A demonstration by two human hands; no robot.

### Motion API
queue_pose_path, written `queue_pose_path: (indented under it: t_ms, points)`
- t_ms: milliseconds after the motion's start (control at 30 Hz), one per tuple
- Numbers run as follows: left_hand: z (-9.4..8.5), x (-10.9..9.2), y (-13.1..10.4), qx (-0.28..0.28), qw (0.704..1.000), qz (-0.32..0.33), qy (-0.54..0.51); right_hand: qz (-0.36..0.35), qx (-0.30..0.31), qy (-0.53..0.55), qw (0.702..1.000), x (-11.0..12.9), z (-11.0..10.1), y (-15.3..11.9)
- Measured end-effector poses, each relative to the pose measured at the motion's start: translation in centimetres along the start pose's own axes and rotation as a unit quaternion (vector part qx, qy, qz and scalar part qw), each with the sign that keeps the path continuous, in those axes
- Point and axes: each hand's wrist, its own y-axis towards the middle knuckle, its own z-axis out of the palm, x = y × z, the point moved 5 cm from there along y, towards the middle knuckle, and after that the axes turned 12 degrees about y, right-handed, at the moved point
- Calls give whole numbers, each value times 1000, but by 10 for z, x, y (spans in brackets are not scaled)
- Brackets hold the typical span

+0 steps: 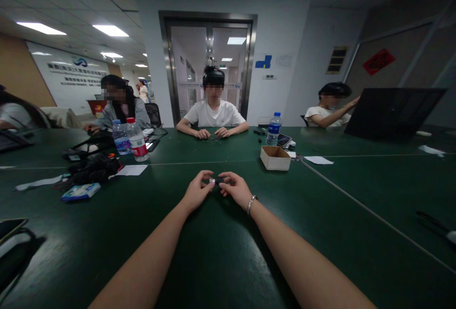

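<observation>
I have my left hand and right hand pinching a black-and-silver object; beyond them, rightward, sits a box.

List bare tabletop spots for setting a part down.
Free: green table between the forearms; also between the bracelet and the diagonal seam. Crowded: left, around two bottles, black gear, blue packet; right, behind the open box.

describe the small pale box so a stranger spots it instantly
On the dark green table, look beyond and right of the bare right hand. In front of the clear plastic blue-capped bottle sits the small pale rectangular box, set apart by its open top and brown interior.
</observation>
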Motion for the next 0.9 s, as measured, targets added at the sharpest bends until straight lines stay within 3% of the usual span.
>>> queue_pose_path:
  t_ms: [200, 367, 567, 900]
  points:
    - [5, 6, 1, 14, 1000, -11, 10, 3, 1, -3, 1000, -2, 0, 1]
    - [2, -3, -2, -15, 999, 39, 26, 4, -1, 0, 1000, -2, -1, 1]
    - [5, -7, -5, 20, 997, 26, 65, 10, 9, -2, 1000, -1, 0, 0]
    - [4, -2, -2, 7, 999, 34, 24, 15, 4, 2, 1000, 1, -1, -1]
